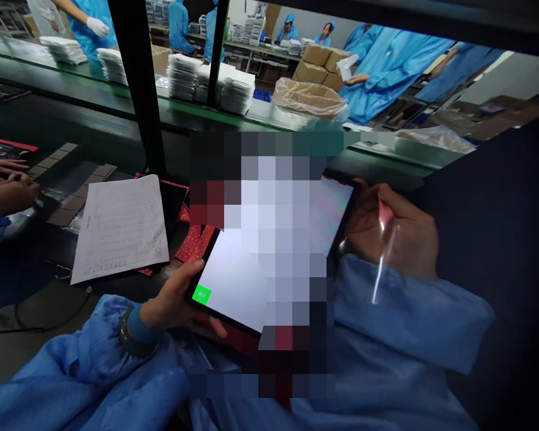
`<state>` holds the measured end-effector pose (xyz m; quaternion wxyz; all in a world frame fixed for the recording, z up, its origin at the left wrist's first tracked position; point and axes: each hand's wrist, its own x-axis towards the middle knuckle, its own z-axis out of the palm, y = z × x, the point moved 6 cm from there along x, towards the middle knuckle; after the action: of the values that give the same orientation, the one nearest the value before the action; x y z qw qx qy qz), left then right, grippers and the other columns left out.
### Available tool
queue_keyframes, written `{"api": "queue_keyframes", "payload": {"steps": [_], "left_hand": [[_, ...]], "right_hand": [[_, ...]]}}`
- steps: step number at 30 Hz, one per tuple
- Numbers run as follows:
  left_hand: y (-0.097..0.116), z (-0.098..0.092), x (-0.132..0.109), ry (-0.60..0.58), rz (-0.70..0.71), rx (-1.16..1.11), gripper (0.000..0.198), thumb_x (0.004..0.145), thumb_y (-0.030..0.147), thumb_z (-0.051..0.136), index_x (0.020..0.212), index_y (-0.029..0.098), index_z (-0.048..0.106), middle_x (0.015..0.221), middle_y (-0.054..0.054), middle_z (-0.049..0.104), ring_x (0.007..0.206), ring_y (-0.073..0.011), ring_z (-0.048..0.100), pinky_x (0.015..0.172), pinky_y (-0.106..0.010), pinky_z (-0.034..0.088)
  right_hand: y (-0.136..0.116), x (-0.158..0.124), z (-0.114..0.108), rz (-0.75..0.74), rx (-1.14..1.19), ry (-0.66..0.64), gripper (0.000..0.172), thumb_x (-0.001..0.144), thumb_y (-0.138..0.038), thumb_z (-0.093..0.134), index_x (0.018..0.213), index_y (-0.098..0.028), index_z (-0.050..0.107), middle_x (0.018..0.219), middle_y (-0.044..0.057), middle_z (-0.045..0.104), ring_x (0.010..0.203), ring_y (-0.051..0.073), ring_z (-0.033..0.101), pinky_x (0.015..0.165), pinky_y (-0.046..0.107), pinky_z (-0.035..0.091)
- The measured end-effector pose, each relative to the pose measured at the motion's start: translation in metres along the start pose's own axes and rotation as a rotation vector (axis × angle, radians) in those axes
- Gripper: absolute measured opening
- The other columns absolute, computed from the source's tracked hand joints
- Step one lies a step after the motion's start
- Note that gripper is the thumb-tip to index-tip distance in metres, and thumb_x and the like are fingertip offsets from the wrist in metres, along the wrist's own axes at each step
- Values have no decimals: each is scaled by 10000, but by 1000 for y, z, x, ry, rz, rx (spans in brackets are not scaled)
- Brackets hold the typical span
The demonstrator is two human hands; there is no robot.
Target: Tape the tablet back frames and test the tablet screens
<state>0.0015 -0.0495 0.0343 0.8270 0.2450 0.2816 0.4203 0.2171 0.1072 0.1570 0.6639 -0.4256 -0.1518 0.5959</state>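
My left hand (173,299) grips the lower left corner of a tablet (229,281), with the thumb at the front edge and fingers underneath. The tablet is tilted, its screen lit white with a small green box in the lower left corner. A pixelated patch hides the middle of the screen. At the tablet's right edge is my right hand (395,233), its fingers curled. A thin clear strip with a pink end (385,214) shows at these fingers and hangs down over the palm side. Whether the right fingers also touch the tablet I cannot tell.
Left of the tablet lies a printed sheet (121,230) over dark and red pieces (193,239). A co-worker's hands (9,185) are at the far left. Beyond a dark upright post (139,84) are stacks of white items (186,75) and a plastic-lined box (309,99).
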Motion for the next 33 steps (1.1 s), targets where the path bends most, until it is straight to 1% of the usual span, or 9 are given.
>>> {"api": "queue_keyframes", "payload": {"steps": [4,7,10,19,22,25,28,30,33], "left_hand": [[-8,-4,-3,-17,-73,-5,499,795,567,485,860,116,686,654,-118,697,623,-306,694,592,-420,552],[-4,-2,-4,-39,-29,-57,245,714,280,558,911,153,629,661,-65,703,609,-270,699,570,-364,541],[-3,3,-5,-135,-49,-71,483,549,78,498,1016,184,553,767,-36,728,665,-272,719,600,-351,545],[-13,-9,-8,-178,-62,-37,622,584,90,476,1195,203,458,911,-69,737,759,-301,727,695,-409,545],[-10,-7,-9,-182,-39,-69,531,636,199,538,1166,176,510,920,-89,738,738,-320,724,692,-435,547],[-10,-6,-7,-87,-70,-53,382,738,400,568,1027,151,592,754,-86,737,673,-284,720,637,-380,555],[-13,-8,-4,78,-85,4,426,751,499,616,1036,185,573,651,-39,702,555,-226,692,518,-312,545],[-11,-8,0,140,-17,37,457,730,485,666,1061,192,551,636,-11,681,488,-202,667,471,-296,536],[-5,-8,5,137,134,86,410,735,486,672,930,140,574,539,-1,627,447,-188,646,452,-260,516]], "right_hand": [[-1,0,-2,-26,7,-33,249,950,-156,384,945,-47,607,615,18,640,533,82,642,494,135,541],[1,-4,-2,8,-1,-6,259,958,-160,363,919,-74,603,598,7,630,517,73,632,468,127,526],[0,-9,0,-21,-22,26,268,954,-153,355,845,-114,597,601,5,634,513,75,628,468,143,530],[1,-12,-1,-29,-58,39,282,938,-132,371,749,-150,580,629,23,647,559,76,624,504,141,531],[1,-8,-7,-41,-75,31,317,934,-137,365,701,-169,577,654,27,663,582,76,627,512,156,531],[-2,-2,-10,-124,-122,-126,312,912,-145,398,659,-186,575,767,28,697,700,92,655,601,195,545],[-6,-11,-6,-314,-196,-400,143,834,-184,552,708,-232,598,1026,-24,693,998,156,646,860,320,529],[-7,-29,-5,-477,-261,-505,73,774,-221,652,741,-266,605,1103,-59,673,1163,183,568,1049,393,404],[2,-66,0,-709,-450,-603,39,817,-265,629,809,-297,608,997,-36,715,1244,182,502,1166,448,210]]}}
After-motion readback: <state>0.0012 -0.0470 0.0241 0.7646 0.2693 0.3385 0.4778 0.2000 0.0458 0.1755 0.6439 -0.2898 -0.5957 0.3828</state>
